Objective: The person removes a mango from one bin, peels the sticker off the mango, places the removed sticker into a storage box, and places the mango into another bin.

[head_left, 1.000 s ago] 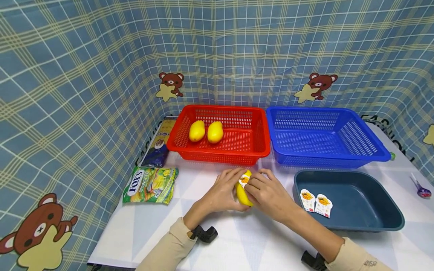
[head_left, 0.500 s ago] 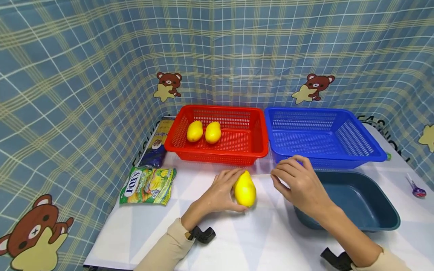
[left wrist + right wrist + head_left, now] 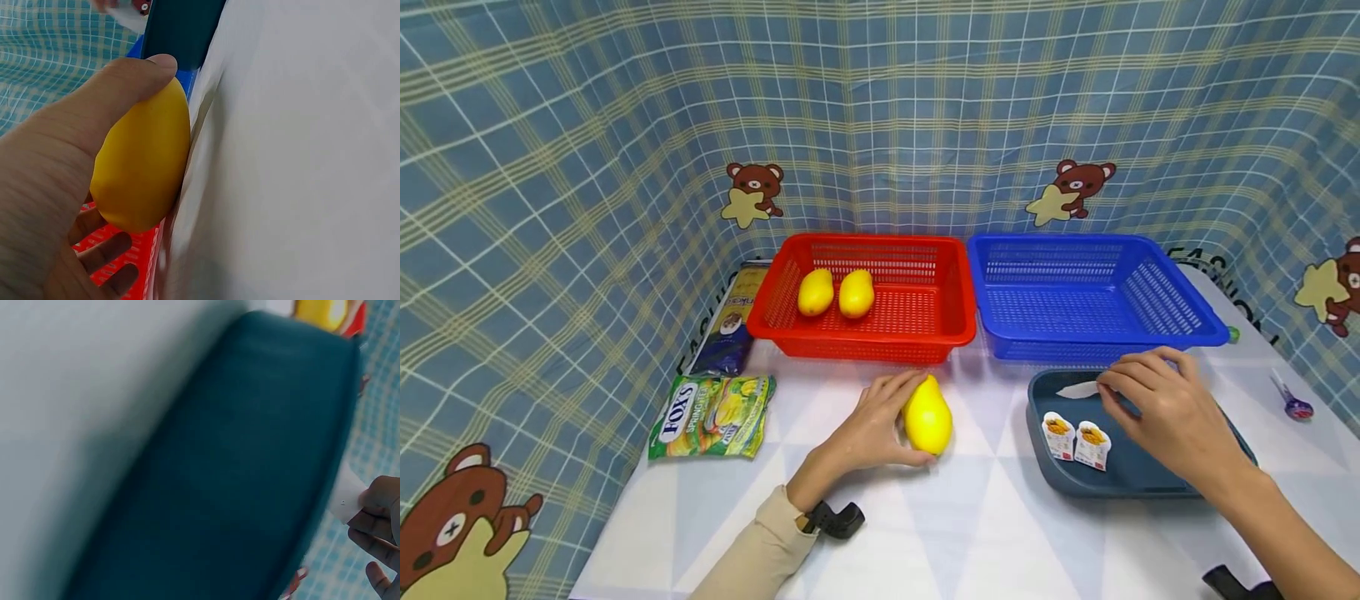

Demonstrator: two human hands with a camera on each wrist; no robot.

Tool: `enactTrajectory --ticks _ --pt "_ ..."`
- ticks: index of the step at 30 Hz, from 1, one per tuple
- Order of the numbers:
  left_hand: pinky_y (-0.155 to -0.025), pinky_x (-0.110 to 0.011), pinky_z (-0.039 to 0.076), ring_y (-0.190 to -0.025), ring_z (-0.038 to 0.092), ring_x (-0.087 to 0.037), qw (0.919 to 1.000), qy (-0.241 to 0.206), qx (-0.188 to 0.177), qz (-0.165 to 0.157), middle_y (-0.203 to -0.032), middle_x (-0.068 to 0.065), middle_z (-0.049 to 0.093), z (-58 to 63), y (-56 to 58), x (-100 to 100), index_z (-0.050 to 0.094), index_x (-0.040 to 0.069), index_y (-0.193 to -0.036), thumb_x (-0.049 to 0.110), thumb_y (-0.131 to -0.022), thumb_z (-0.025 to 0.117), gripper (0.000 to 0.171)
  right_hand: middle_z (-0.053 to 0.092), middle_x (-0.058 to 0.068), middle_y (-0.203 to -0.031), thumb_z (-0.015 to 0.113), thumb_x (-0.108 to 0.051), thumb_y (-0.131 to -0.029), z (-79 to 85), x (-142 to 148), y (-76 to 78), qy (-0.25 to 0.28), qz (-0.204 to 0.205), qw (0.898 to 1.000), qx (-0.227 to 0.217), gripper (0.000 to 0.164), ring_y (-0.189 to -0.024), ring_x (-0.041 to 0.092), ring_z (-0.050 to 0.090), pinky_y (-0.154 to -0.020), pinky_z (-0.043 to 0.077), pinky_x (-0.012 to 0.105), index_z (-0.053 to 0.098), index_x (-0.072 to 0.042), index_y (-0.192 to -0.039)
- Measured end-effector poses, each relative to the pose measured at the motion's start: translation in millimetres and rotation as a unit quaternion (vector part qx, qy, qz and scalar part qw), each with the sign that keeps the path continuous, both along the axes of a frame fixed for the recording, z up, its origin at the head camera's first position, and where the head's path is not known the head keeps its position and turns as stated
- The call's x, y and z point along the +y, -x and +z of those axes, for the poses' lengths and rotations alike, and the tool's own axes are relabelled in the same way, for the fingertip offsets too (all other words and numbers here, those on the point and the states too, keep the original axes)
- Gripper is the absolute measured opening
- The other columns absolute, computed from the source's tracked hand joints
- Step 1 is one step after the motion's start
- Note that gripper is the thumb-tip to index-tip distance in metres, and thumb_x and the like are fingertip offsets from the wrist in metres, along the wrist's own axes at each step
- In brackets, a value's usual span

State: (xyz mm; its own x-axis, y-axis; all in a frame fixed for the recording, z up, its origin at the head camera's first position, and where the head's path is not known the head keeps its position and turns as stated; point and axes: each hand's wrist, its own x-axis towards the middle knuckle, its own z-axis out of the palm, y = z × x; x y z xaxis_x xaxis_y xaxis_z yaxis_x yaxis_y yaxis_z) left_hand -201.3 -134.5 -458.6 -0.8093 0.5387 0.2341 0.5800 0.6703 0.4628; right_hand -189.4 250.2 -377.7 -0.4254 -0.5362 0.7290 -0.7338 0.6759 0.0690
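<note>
A yellow mango (image 3: 928, 417) lies on the table in front of the red basket. My left hand (image 3: 867, 432) holds it from the left, and the left wrist view shows the thumb over one end of the mango (image 3: 147, 159). My right hand (image 3: 1176, 417) is above the dark teal basin (image 3: 1047, 477), pinching a white paper label (image 3: 1077, 390) between thumb and fingers. Inside the basin, two labels with mango pictures (image 3: 1092, 447) lie side by side. The pinched label (image 3: 345, 495) turns a mostly white face to the right wrist camera.
Behind the hands stand a red basket (image 3: 865, 343) with two mangoes (image 3: 856, 294) and a blue basket (image 3: 1105, 343). On the left lie a green candy bag (image 3: 711, 417) and a dark packet (image 3: 730, 329). A lollipop (image 3: 1296, 407) is at the far right.
My right hand has carried the label from the mango rightward to above the basin. My left hand keeps hold of the mango, whose visible side now bears no label.
</note>
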Motion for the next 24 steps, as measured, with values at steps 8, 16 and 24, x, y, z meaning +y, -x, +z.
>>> enactTrajectory --ticks 8,16,24 --pt "-0.108 -0.049 0.032 -0.135 0.033 -0.025 1.0 0.003 -0.003 0.0 -0.159 -0.002 0.033 0.5 0.1 0 0.029 0.018 -0.158 0.059 -0.068 0.085 0.114 0.07 0.012 -0.08 0.025 -0.049 -0.107 -19.1 41 0.6 -0.075 -0.058 0.995 -0.037 0.073 -0.083 0.034 0.063 -0.089 0.036 0.059 0.074 -0.001 -0.082" --pt "-0.107 -0.049 0.033 -0.135 0.034 -0.026 1.0 -0.002 0.001 -0.005 -0.158 -0.004 0.034 -0.8 1.9 0 0.031 0.016 -0.158 0.058 -0.068 0.085 0.113 0.067 0.009 -0.081 0.016 -0.047 -0.108 -30.7 60 0.5 -0.123 -0.032 0.991 -0.047 0.077 -0.081 0.033 0.061 -0.087 0.035 0.061 0.073 -0.002 -0.082" --pt "-0.108 -0.051 0.031 -0.135 0.034 -0.027 0.9999 -0.008 0.003 -0.01 -0.158 -0.005 0.034 -0.7 1.9 0 0.031 0.015 -0.158 0.057 -0.068 0.085 0.113 0.069 0.008 -0.09 0.015 -0.052 -0.106 -39.5 68 -0.2 -0.142 -0.006 0.986 -0.087 0.079 -0.09 0.031 0.061 -0.085 0.035 0.057 0.076 -0.005 -0.09"
